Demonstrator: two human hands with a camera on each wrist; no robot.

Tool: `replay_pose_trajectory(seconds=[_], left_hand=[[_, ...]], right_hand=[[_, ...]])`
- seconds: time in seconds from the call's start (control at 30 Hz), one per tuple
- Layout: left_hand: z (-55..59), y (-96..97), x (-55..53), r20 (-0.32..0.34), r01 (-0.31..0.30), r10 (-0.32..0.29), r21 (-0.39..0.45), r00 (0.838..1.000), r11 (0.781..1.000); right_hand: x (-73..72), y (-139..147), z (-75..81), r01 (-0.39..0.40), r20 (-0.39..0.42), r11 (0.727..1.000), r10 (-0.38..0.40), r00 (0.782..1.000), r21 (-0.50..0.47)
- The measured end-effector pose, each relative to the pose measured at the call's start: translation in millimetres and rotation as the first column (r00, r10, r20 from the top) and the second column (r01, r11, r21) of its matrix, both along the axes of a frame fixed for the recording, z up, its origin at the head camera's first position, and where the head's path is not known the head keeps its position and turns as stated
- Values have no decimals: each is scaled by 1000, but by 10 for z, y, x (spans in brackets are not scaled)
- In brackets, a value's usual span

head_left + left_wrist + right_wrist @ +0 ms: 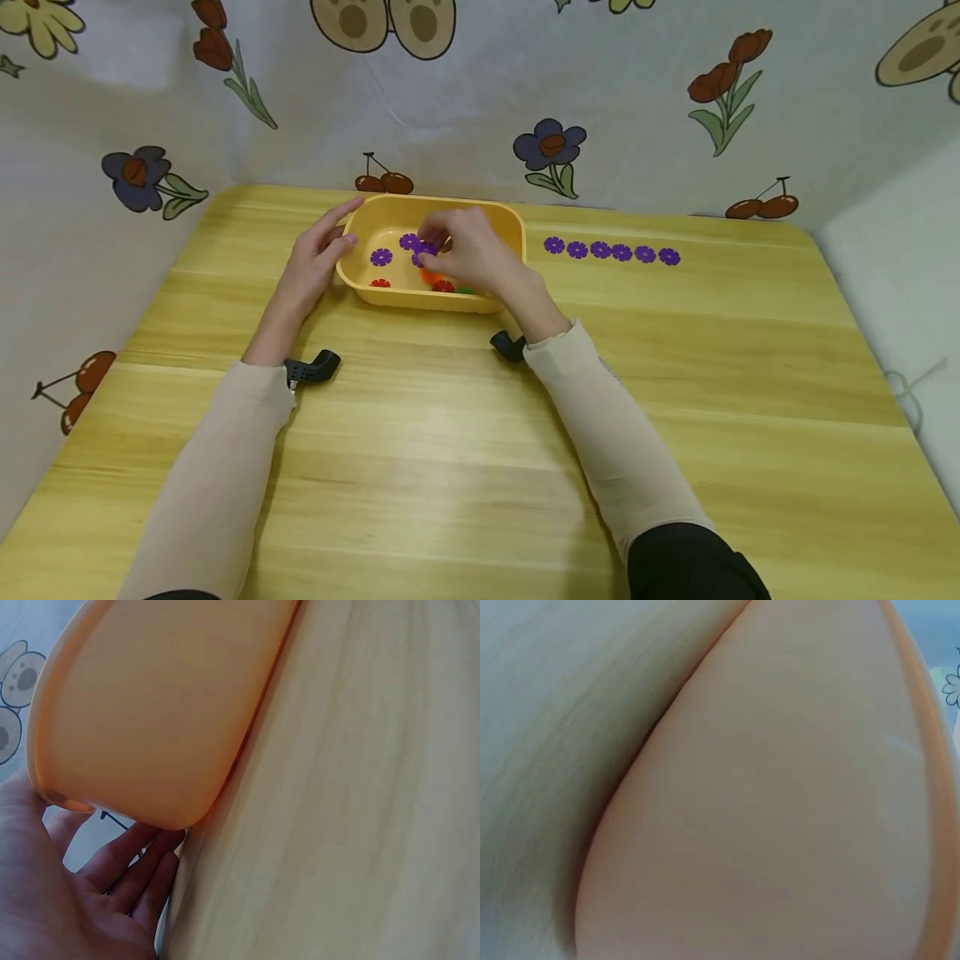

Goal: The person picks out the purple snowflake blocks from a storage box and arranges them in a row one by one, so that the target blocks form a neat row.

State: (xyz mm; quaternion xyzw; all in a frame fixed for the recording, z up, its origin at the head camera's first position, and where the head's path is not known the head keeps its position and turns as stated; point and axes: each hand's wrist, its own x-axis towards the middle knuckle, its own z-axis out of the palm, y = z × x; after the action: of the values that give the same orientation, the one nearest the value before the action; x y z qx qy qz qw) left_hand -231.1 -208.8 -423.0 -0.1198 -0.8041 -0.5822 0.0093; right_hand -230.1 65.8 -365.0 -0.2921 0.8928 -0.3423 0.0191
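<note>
A yellow plastic tub (431,302) sits near the table's back edge, with purple flower-shaped discs (381,257) and a few red, orange and green ones inside. My left hand (311,258) holds the tub's left end, thumb over the rim and fingers along the outer wall. The left wrist view shows that hand (97,892) against the tub's outside (165,712). My right hand (472,250) reaches into the tub, thumb and index fingertips pinching at a purple disc (424,249). In the right wrist view the tub wall (765,787) hides that hand.
On the table (420,467), right of the tub, several purple flower discs (600,250) lie in a row. A patterned cloth (465,108) hangs behind the table. Black wrist-worn devices (315,367) stick out below both hands.
</note>
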Motion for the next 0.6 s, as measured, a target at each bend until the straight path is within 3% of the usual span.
replay_pose_trajectory(seconds=[0.27, 0.6], left_hand=[[30, 1, 13, -11, 7, -7, 26, 1000, 1000], [13, -2, -27, 8, 17, -18, 33, 1000, 999]], right_hand=[[3, 82, 109, 10, 5, 1000, -10, 1000, 12], [35, 563, 240, 78, -58, 994, -83, 995, -78]])
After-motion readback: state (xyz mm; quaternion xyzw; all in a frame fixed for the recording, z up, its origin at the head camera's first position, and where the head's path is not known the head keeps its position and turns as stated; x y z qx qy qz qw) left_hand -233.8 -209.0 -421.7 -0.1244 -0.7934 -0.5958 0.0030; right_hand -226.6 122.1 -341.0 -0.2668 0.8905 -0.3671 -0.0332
